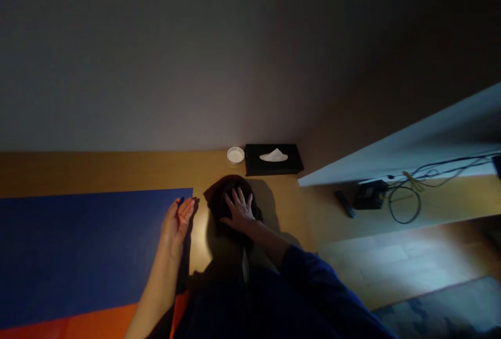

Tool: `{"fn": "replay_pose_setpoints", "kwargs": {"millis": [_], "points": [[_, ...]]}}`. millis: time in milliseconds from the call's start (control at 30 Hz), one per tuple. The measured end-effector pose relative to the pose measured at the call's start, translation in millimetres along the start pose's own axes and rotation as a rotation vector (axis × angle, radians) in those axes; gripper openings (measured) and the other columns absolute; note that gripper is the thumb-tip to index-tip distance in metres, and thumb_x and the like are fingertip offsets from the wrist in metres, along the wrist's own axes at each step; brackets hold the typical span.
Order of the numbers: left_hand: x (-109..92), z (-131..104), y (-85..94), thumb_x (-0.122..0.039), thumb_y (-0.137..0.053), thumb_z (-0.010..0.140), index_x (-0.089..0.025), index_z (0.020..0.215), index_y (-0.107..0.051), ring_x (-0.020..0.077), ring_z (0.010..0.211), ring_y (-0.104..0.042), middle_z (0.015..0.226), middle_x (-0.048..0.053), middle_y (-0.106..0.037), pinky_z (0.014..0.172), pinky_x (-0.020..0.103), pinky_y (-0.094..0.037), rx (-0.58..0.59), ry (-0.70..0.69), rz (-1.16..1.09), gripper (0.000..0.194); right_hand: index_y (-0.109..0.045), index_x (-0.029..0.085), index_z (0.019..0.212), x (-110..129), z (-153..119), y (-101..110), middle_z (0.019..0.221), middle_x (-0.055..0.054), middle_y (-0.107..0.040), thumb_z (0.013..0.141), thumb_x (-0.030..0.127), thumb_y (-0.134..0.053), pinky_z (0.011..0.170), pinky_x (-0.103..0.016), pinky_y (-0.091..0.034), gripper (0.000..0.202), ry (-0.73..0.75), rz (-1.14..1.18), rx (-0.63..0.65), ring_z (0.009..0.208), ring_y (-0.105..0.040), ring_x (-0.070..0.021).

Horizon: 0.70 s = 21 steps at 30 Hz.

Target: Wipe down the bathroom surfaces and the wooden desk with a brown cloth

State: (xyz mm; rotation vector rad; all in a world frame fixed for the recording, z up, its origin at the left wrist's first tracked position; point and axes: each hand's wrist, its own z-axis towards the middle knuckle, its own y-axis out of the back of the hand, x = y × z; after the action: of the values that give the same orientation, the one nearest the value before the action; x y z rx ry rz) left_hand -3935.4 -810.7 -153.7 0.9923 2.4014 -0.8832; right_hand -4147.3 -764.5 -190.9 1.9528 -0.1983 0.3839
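Dark sleeve point(313, 287) leads to right hand point(239, 207) spread flat on dark cloth point(223, 198) on the desk point(117, 172), left hand point(178, 221) open and empty beside it; press evenly, 2 hands steadier.

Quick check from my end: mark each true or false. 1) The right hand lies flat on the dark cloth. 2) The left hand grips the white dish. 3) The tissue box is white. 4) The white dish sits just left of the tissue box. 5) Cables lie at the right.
1) True: the right hand rests spread on the dark cloth.
2) False: the left hand is open, palm up, beside the blue mat, apart from the white dish.
3) False: the tissue box is black.
4) True.
5) True: cables.
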Motion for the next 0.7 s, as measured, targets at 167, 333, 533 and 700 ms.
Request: {"fn": "replay_pose_setpoints", "kwargs": {"millis": [167, 333, 533, 700], "points": [[-2, -38, 58.4, -0.014, -0.033, 0.093, -0.016, 0.086, -0.051, 0.0138, 0.067, -0.068, 0.07, 0.007, -0.068, 0.058, 0.018, -0.055, -0.142, -0.039, -0.014, 0.019, -0.014, 0.023, 0.148, 42, 76, 16, 0.155, -0.014, 0.003, 0.085, 0.056, -0.048, 0.099, -0.073, 0.002, 0.08, -0.051, 0.013, -0.006, 0.14, 0.012, -0.0363], [12, -41, 72.9, -0.011, -0.036, 0.089, -0.015, 0.089, -0.051, 0.0155, 0.065, -0.068, 0.07, 0.009, -0.068, 0.057, 0.02, -0.055, -0.135, -0.076, 0.052, 0.016, -0.028, 0.021, 0.144, 60, 9, -16, 0.154, -0.014, -0.01, 0.081, 0.062, -0.05, 0.099, -0.076, -0.005, 0.079, 0.367, -0.024, 0.068, 0.14, 0.006, -0.037], [46, -33, 0.9, -0.03, -0.067, 0.07, -0.017, 0.093, -0.053, 0.0138, 0.062, -0.065, 0.069, 0.003, -0.067, 0.058, 0.022, -0.053, 0.036, -0.13, 0.283, 0.03, -0.04, 0.027, 0.137, 4, -129, -53, 0.151, -0.004, -0.026, 0.096, 0.046, -0.026, 0.109, -0.066, -0.015, 0.047, 0.594, -0.01, 0.083, 0.142, -0.007, -0.024], [119, -59, -95.4, -0.054, -0.081, 0.044, -0.017, 0.092, -0.055, 0.0127, 0.064, -0.064, 0.07, 0.002, -0.068, 0.058, 0.02, -0.051, 0.244, -0.208, 0.495, 0.066, -0.046, 0.031, 0.132, -113, -190, -20, 0.147, -0.004, -0.034, 0.09, 0.045, -0.043, 0.107, -0.068, -0.008, 0.044, 0.113, 0.091, -0.036, 0.14, -0.016, -0.0277]]}}
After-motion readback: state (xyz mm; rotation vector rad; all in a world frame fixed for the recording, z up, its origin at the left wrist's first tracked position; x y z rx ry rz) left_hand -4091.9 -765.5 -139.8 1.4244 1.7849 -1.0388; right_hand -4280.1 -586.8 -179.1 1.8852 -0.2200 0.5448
